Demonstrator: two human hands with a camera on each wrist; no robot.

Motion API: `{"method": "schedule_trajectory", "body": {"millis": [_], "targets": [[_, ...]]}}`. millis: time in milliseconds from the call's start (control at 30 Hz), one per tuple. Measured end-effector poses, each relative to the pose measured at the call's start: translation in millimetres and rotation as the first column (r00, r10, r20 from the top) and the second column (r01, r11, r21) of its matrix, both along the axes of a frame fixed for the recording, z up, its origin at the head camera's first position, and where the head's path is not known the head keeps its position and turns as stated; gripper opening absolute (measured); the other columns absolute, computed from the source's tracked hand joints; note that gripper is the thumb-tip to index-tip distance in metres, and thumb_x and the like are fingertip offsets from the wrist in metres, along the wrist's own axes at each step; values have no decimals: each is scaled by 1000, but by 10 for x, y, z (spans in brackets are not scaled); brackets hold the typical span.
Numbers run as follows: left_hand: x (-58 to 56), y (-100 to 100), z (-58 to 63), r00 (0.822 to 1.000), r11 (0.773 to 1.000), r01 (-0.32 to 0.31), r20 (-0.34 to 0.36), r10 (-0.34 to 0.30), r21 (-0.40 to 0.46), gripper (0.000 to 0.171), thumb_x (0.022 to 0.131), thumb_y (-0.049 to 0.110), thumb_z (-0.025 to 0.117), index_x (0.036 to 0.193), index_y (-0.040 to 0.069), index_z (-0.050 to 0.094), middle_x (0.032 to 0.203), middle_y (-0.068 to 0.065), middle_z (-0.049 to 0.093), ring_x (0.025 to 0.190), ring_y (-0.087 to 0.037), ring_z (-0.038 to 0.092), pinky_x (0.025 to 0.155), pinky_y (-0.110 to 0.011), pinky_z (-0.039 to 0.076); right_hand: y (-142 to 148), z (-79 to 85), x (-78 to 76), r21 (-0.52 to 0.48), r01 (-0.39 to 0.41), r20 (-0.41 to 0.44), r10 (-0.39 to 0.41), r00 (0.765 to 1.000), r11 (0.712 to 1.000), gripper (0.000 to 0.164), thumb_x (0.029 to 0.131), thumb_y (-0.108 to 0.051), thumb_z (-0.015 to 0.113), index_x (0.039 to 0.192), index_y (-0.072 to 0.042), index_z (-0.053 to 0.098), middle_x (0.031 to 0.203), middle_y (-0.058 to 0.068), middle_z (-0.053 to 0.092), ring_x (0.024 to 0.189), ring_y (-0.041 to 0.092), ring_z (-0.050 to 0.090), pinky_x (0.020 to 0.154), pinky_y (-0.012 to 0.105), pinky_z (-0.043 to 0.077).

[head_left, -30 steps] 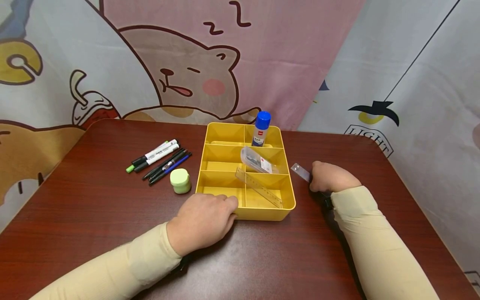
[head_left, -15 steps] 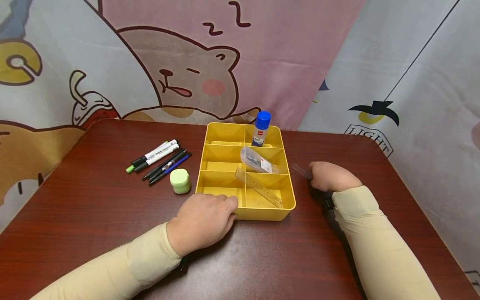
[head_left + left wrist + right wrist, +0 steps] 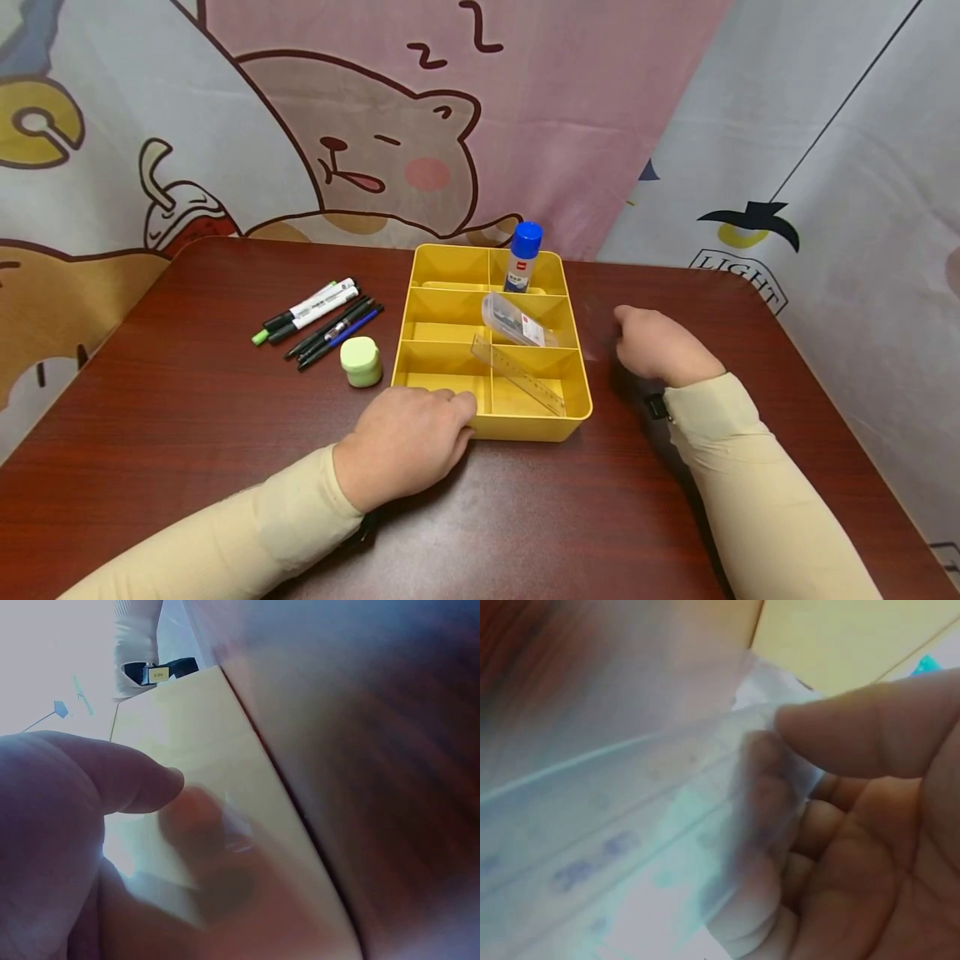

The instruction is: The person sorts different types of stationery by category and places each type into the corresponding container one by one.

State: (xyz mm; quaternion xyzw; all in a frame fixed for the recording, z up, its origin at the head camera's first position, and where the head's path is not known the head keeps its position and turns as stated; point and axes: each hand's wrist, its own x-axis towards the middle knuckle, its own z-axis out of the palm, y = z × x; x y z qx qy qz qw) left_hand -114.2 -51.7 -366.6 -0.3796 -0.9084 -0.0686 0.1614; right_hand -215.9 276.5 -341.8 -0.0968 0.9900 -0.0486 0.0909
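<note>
My left hand (image 3: 408, 446) grips the front wall of a yellow compartment box (image 3: 525, 429). In the left wrist view, the thumb (image 3: 142, 780) lies along the outside of that wall. Right of the box, my right hand (image 3: 663, 346) pinches a clear plastic strip (image 3: 592, 847) with blurred blue print between thumb and fingers. The head view shows this strip only as a faint smear. Inside the box, a blue-capped glue stick (image 3: 522, 258) stands at back right, a clear plastic case (image 3: 517, 321) leans in the middle right compartment, and a clear ruler (image 3: 519, 377) slants over the front divider.
On the left of the brown table (image 3: 187, 433) lie white markers (image 3: 315, 308) and several dark pens (image 3: 337, 333), one of them blue. A light green lidded pot (image 3: 361, 362) stands close to the box's left side. A cartoon-printed cloth (image 3: 570, 108) hangs behind the table.
My right hand has shifted slightly up, still pinching the clear strip. The strip has turned and now shows only as a blur in the head view. The left hand and box stay put.
</note>
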Motion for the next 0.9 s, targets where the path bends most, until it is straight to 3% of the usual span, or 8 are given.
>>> {"method": "schedule_trajectory", "body": {"millis": [167, 467, 733, 900], "targets": [[-2, -1, -6, 1000, 1000, 1, -3, -1, 3, 21, 80, 33, 63, 72, 20, 48, 58, 7, 48, 45, -14, 46, 38, -36, 36, -69, 76, 44, -70, -22, -59, 18, 998, 997, 11, 85, -5, 47, 95, -4, 51, 81, 11, 58, 70, 25, 53, 66, 44, 50], [-12, -5, -6, 1000, 1000, 4, 4, -4, 7, 21, 80, 33, 63, 72, 20, 48, 57, 7, 47, 45, -14, 46, 38, -36, 36, -203, 140, 97, -139, -62, -168, 38, 985, 988, 13, 90, -6, 47, 102, -5, 51, 90, 12, 58, 79, 25, 52, 74, 46, 48], [-6, -4, 1, 1000, 1000, -1, 14, 2, -9, 20, 81, 33, 62, 73, 20, 48, 58, 6, 48, 46, -14, 47, 39, -37, 37, -318, 169, 157, -213, -157, -219, 109, 970, 964, 11, 91, -6, 48, 101, -7, 51, 92, 9, 58, 79, 22, 51, 73, 43, 49], [-4, -4, 2, 1000, 1000, 0, 13, 0, -8, 21, 81, 33, 62, 73, 20, 48, 58, 7, 48, 46, -14, 47, 39, -36, 37, -379, 166, 176, -236, -174, -226, 120, 967, 956, 11, 92, -6, 50, 102, -7, 52, 92, 8, 58, 77, 21, 51, 70, 40, 50]]}}
